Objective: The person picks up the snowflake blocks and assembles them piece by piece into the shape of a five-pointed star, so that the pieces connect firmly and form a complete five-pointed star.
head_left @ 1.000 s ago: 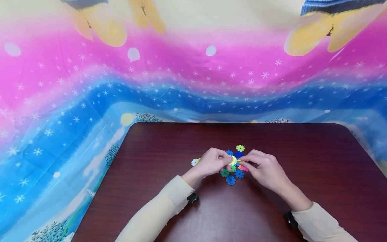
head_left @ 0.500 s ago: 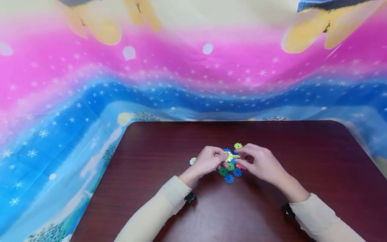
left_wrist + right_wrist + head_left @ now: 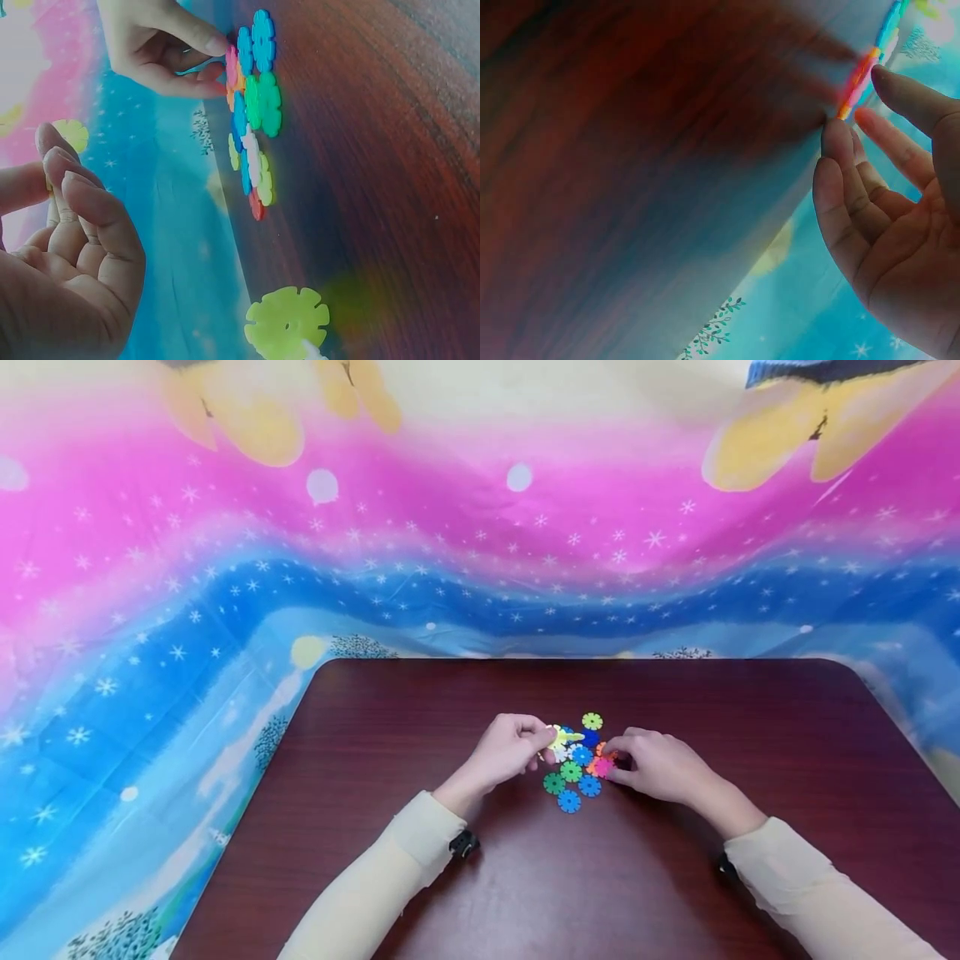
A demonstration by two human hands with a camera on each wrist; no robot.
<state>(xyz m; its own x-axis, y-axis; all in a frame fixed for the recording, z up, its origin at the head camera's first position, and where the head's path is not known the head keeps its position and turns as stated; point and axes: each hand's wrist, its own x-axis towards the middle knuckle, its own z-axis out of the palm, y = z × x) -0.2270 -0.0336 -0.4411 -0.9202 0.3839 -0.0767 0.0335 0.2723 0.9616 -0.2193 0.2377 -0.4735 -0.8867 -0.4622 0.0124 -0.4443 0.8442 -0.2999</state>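
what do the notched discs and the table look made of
The notched discs look like plastic, smooth and evenly coloured with clean-edged slots. The table looks like wood or wood-look laminate: dark red-brown grain under a soft sheen.

Two bare hands [image 3: 501, 753] [image 3: 663, 767] in play, two cream sleeves [image 3: 375, 881] [image 3: 810, 885], two black wristbands [image 3: 464, 843] [image 3: 726, 864], one reddish-brown wood-grained table [image 3: 525, 893], one pink notched plastic disc [image 3: 602, 767], two green ones [image 3: 571, 772] [image 3: 553, 784], the other discs [image 3: 569, 802] overlapping beyond counting!
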